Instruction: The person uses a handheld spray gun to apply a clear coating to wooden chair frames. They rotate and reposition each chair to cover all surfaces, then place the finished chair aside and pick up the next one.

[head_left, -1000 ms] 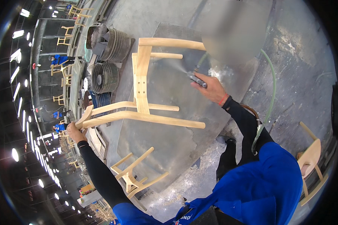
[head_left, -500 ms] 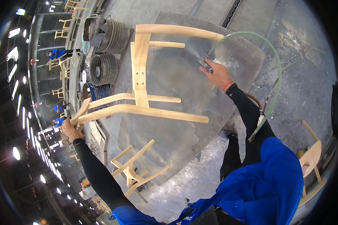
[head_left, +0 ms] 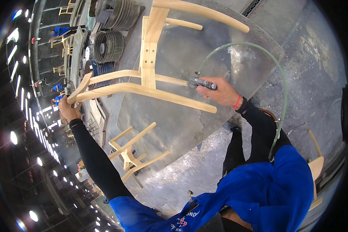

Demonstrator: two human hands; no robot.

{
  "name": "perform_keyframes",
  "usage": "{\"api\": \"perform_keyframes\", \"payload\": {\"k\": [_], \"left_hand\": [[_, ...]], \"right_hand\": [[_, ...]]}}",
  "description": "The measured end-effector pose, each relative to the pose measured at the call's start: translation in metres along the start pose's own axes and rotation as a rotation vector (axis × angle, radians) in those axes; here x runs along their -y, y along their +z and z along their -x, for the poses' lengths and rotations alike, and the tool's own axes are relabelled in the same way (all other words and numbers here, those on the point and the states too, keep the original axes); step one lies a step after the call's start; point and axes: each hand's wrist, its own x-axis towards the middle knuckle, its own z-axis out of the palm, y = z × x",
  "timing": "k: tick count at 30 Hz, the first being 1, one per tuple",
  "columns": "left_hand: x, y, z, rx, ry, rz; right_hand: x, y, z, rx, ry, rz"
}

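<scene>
My left hand is closed around the curved end piece of a pale wooden chair frame, which I hold raised and tilted over the floor. The frame's several bars reach out to the right, and a cross piece with small dark holes joins them. In my right hand is a small metal spray gun, its front end close to the tip of the frame's middle bar. A translucent green hose arches from the gun back to my right arm. No distinct mist shows at the gun now.
A second wooden chair frame stands on the floor in front of me. At the far left are dark ribbed drums and stacked boards. Part of another wooden chair shows at the right. A person in blue works farther off.
My right hand has brought the spray gun nearer, from the far bars to the middle bar's tip. The mist seen earlier is gone. My left hand keeps its hold on the frame.
</scene>
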Motion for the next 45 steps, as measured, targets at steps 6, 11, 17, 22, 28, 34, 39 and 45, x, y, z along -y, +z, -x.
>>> {"api": "perform_keyframes", "payload": {"k": [6,11,17,22,28,34,39,45], "left_hand": [[-0.004,0.003,0.005,-0.029,-0.037,0.08],[-0.006,-0.006,0.01,0.04,-0.056,0.172],[0.002,-0.019,0.031,0.066,0.63,-0.848],[-0.015,0.004,0.064,-0.08,0.007,0.228],[-0.041,0.015,0.099,-0.167,-0.099,0.279],[-0.035,0.007,0.119,-0.186,-0.113,0.327],[-0.021,-0.003,0.123,-0.203,-0.105,0.378],[0.002,-0.012,0.111,-0.227,-0.012,0.381]], "right_hand": [[-0.055,-0.027,0.012,-0.091,0.238,0.284],[-0.023,-0.035,0.045,-0.123,0.136,0.166],[0.09,-0.038,0.083,-0.056,-0.1,0.178],[0.153,-0.022,0.067,0.003,-0.208,0.142],[0.193,0.017,0.006,0.063,-0.226,0.389],[0.219,0.059,-0.007,0.152,-0.349,0.128],[0.24,0.061,0.01,0.2,-0.381,0.111],[0.265,0.034,0.042,0.271,-0.26,0.014]]}}
